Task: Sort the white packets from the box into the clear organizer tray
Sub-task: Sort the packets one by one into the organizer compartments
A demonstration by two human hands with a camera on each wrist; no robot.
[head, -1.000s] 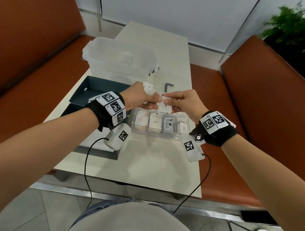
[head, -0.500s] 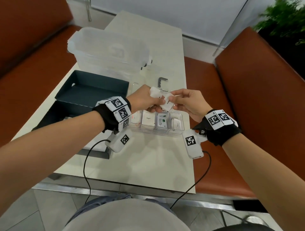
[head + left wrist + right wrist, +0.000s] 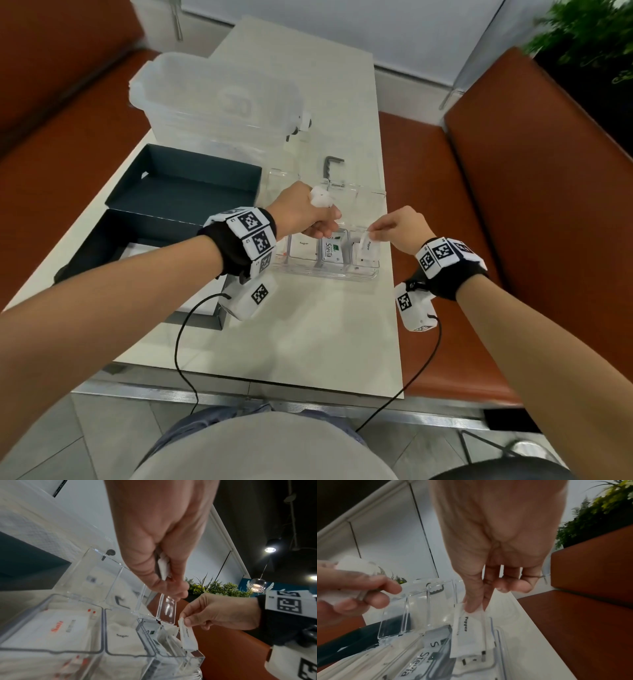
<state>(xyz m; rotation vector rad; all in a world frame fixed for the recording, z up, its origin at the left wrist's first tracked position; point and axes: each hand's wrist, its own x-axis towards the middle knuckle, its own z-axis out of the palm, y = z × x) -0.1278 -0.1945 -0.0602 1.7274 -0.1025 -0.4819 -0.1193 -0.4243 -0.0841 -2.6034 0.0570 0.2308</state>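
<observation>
The clear organizer tray (image 3: 325, 274) lies on the table with its lid (image 3: 342, 192) raised; its compartments hold Salt, Sugar and Stevia packets. My right hand (image 3: 371, 233) pinches a white packet marked Pepper (image 3: 368, 248) by its top edge, its lower end inside the rightmost compartment. The right wrist view shows this Pepper packet (image 3: 469, 632) upright between thumb and forefinger. My left hand (image 3: 308, 219) hovers over the tray's middle and grips a small bundle of white packets (image 3: 320, 198), seen in the left wrist view as a folded white edge (image 3: 163, 568). The dark box (image 3: 137, 246) lies to the left.
The box's dark lid (image 3: 185, 192) lies open behind it. A translucent plastic tub (image 3: 219, 99) stands at the back, and a hex key (image 3: 330, 164) lies behind the tray. The table's right edge runs close beside the tray, with an orange bench (image 3: 428, 205) beyond.
The hands were together over the tray. The right hand has drawn one packet from the left hand's bundle and carried it right and down into the rightmost compartment.
</observation>
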